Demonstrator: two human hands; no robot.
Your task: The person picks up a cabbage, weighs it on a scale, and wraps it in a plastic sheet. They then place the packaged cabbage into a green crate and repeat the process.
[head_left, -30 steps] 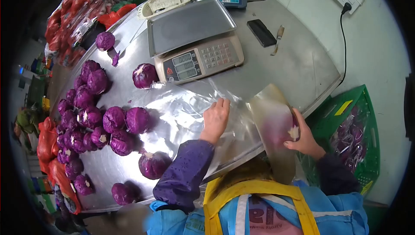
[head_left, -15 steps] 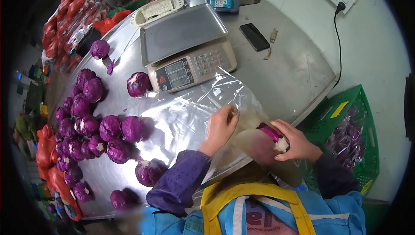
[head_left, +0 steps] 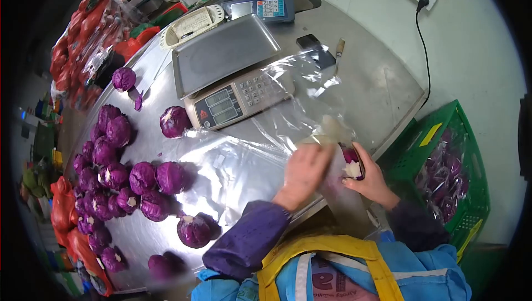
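We spread our right hand (head_left: 374, 182) round a cabbage (head_left: 353, 169) at the near edge, left hand (head_left: 303, 175) fingers together, perhaps on plastic (head_left: 285, 114), with bagged heads (head_left: 443, 176) right, bare ones (head_left: 143, 178) left.

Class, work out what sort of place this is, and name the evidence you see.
Most likely a produce packing area: purple cabbages lie loose on a metal table near a weighing scale, and a green crate holds plastic-wrapped purple produce.

The left hand (head_left: 303, 175) is blurred; film (head_left: 334, 183) partly hides the held cabbage (head_left: 353, 167)
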